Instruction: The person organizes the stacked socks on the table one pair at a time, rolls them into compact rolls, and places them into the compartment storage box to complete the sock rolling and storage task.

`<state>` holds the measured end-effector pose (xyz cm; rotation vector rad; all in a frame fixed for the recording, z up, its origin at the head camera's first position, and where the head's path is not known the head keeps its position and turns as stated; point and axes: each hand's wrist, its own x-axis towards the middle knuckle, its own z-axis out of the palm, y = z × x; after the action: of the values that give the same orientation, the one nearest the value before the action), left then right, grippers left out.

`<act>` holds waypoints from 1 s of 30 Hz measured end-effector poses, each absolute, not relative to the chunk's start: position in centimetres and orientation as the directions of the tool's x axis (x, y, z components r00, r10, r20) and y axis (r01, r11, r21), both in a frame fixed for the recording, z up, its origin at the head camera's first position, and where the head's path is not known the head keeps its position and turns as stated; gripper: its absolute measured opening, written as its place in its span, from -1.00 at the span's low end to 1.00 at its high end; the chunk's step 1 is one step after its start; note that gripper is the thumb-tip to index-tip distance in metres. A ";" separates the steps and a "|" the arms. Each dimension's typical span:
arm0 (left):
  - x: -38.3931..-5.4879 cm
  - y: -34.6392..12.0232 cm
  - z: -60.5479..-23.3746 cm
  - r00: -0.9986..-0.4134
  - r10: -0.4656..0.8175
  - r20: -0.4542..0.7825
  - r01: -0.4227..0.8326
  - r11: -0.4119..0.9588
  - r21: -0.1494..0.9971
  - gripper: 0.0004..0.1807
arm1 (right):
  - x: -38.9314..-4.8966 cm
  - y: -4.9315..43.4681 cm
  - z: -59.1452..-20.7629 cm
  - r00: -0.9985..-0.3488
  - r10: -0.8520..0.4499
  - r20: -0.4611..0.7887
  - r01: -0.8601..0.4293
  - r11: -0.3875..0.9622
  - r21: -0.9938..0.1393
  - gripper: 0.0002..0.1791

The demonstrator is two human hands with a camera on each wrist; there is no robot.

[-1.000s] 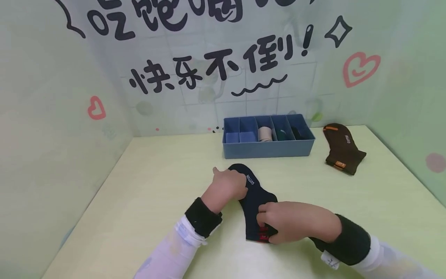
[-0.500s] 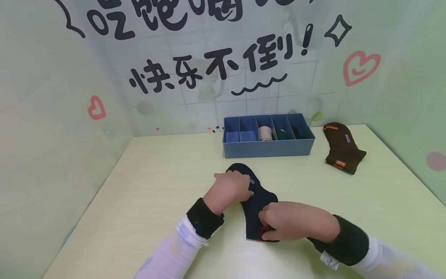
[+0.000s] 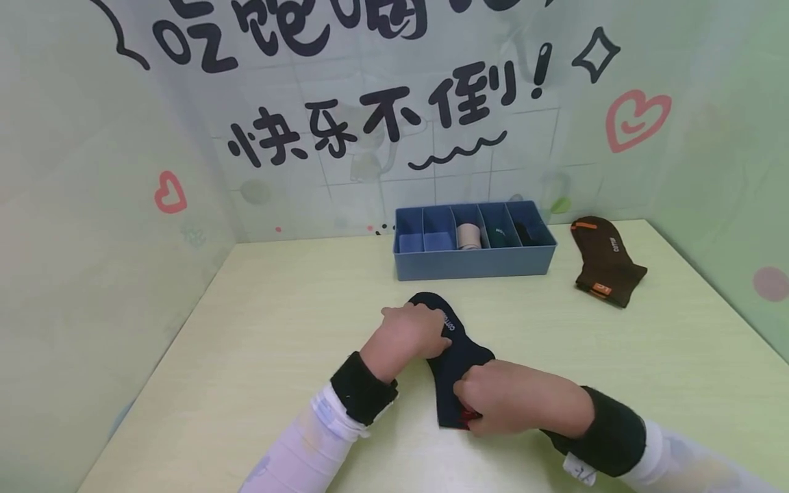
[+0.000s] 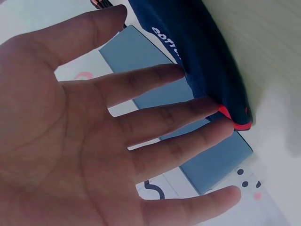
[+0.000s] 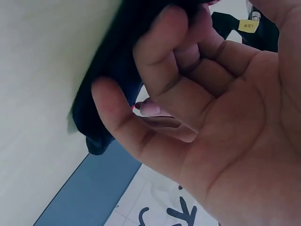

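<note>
White sleeves and black wrist straps (image 3: 364,388) enter from your near side. Your right hand (image 3: 511,397) curls its fingers on the cuff end of the navy sock (image 3: 457,356), gripping it at a red patch; your left hand (image 3: 409,335) lays nearly straight fingers against the toe half, partly covering the white lettering. The two hands are apart, with the sock between them.

That sock lies mid-tabletop, its long axis running away from you with a slight lean left: cuff toward you, toe toward the back, heel bulging right.

The pale, faintly grained tabletop (image 3: 265,329) stretches widest on your left, out to the side wall (image 3: 105,239); ahead, a narrower strip separates the toe from the blue box (image 3: 474,266) near the back edge. The box has five compartments (a beige roll (image 3: 469,235) sits in the middle one). To its right lies a brown sock (image 3: 607,263), near the right edge. Behind rises the back wall (image 3: 277,205), printed with black characters and pink hearts.
</note>
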<state>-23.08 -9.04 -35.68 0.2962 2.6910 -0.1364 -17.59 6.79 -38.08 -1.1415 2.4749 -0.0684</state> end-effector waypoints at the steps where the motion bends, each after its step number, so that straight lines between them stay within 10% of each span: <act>1: -23.0 -9.0 -35.7 -0.886 0.188 -0.425 0.231 0.971 -0.054 -0.36 | -17.5 6.8 -38.1 -0.577 -0.743 -0.338 -0.723 0.657 -0.211 -0.81; 12: -18.4 -8.9 -33.2 -0.683 0.603 -0.413 0.590 0.788 0.174 -0.75 | -16.7 7.5 -37.8 -0.530 -0.819 -0.219 -0.842 0.539 0.022 -0.76; 23: -17.1 -10.4 -36.0 -0.605 0.685 -0.407 0.586 0.729 0.355 -0.85 | -17.3 8.3 -37.2 -0.539 -0.814 -0.217 -0.761 0.581 -0.289 -0.78; 30: -16.1 -9.5 -36.7 -0.682 0.654 -0.328 0.651 0.747 0.136 -0.76 | -17.9 8.2 -37.1 -0.511 -0.817 -0.267 -0.719 0.577 -0.388 -0.90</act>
<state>-16.08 -9.48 -36.70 1.0049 2.5907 0.0114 -17.89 8.17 -37.14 -1.2365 2.3908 -0.3171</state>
